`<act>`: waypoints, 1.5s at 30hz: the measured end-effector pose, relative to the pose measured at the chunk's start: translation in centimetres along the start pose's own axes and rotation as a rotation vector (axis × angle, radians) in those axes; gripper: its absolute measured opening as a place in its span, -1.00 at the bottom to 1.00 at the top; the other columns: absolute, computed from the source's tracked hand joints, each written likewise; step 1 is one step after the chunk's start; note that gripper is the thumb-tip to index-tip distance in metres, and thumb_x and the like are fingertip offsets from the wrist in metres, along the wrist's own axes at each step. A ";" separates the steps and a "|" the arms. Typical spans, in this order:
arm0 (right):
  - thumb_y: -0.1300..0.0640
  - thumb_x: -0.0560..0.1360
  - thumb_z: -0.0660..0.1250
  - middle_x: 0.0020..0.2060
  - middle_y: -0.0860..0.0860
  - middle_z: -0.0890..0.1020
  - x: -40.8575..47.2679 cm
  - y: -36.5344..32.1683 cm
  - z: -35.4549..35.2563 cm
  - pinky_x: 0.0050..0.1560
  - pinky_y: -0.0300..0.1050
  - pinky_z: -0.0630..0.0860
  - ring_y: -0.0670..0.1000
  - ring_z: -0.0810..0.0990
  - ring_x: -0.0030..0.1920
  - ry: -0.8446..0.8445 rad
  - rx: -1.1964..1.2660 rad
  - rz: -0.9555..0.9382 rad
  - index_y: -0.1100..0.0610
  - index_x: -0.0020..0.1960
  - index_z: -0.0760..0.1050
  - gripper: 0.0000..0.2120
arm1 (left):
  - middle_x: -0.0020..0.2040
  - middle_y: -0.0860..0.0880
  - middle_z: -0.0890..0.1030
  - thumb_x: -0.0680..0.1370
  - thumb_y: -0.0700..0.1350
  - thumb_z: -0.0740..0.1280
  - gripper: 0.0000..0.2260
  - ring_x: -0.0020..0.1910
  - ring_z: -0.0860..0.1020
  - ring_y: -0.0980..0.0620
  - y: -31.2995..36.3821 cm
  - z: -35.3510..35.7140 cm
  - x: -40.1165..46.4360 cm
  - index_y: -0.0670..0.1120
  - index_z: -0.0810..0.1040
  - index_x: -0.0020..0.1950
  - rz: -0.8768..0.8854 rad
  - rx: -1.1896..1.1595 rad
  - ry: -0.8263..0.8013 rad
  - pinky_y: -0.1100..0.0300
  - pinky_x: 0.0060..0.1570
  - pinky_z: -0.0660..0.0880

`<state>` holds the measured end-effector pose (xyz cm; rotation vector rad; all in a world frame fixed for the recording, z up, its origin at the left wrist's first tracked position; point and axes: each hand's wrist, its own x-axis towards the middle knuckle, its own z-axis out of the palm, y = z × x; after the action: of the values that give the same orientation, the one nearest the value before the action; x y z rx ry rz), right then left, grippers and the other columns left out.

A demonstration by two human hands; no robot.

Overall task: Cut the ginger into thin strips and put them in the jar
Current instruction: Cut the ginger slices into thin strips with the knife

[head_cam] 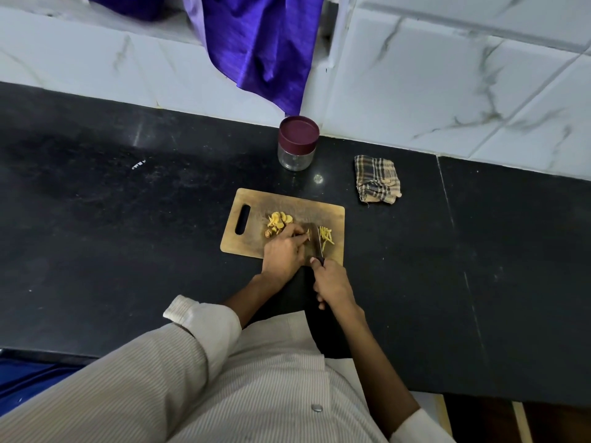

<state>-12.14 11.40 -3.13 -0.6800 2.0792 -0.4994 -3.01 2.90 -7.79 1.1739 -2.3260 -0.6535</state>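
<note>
A wooden cutting board (256, 209) lies on the black counter. On it is a pile of yellow ginger slices (279, 220) and, to the right, a small heap of thin ginger strips (327, 237). My left hand (284, 252) presses a ginger slice down with its fingertips beside the blade. My right hand (332, 284) grips the handle of a knife (319, 247), whose blade stands between the held slice and the strips. A glass jar (295, 145) with a maroon lid on it stands behind the board, lid closed.
A folded checked cloth (377, 180) lies to the right of the jar. Purple fabric (259, 43) hangs down the white tiled wall behind the jar. The counter's front edge runs under my forearms.
</note>
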 end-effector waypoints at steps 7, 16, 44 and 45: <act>-0.05 0.67 0.11 -0.20 0.12 0.54 0.1 0.0 -0.1 -0.55 -0.16 0.42 0.01 0.49 -0.44 -0.010 0.007 -0.015 0.18 0.10 0.44 -0.69 | 0.12 -0.11 0.55 0.50 -0.28 0.35 -0.79 -0.12 0.61 -0.08 -0.1 0.2 0.0 -0.20 0.64 0.11 0.014 0.023 -0.020 0.07 -0.22 0.58; -0.05 0.68 0.11 -0.33 0.07 0.48 0.2 0.0 0.2 -0.55 -0.16 0.40 -0.01 0.44 -0.49 -0.056 0.051 -0.025 0.16 0.09 0.45 -0.71 | 0.10 -0.08 0.54 0.49 -0.27 0.36 -0.80 -0.15 0.60 -0.05 0.2 0.1 -0.2 -0.16 0.65 0.10 0.003 0.008 -0.011 0.10 -0.26 0.57; 0.01 0.66 0.09 0.06 0.21 0.60 1.3 -1.4 0.3 -0.07 0.14 0.62 0.24 0.63 0.02 -0.047 -0.191 0.038 0.19 0.12 0.47 -0.70 | 0.10 -0.10 0.54 0.48 -0.27 0.37 -0.81 -0.14 0.59 -0.05 0.4 0.2 0.0 -0.16 0.65 0.07 -0.023 0.019 -0.013 0.13 -0.30 0.53; 0.01 0.66 0.09 0.07 0.21 0.60 1.4 -1.5 0.3 0.01 0.17 0.61 0.25 0.63 0.04 -0.042 -0.208 0.042 0.21 0.14 0.48 -0.69 | 0.09 -0.10 0.55 0.46 -0.27 0.39 -0.82 -0.16 0.60 -0.05 0.4 0.2 0.0 -0.16 0.66 0.04 -0.021 0.022 -0.009 0.14 -0.32 0.53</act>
<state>-12.14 9.36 -3.26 -0.7587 2.1192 -0.2445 -3.40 3.15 -7.74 1.2086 -2.3367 -0.6432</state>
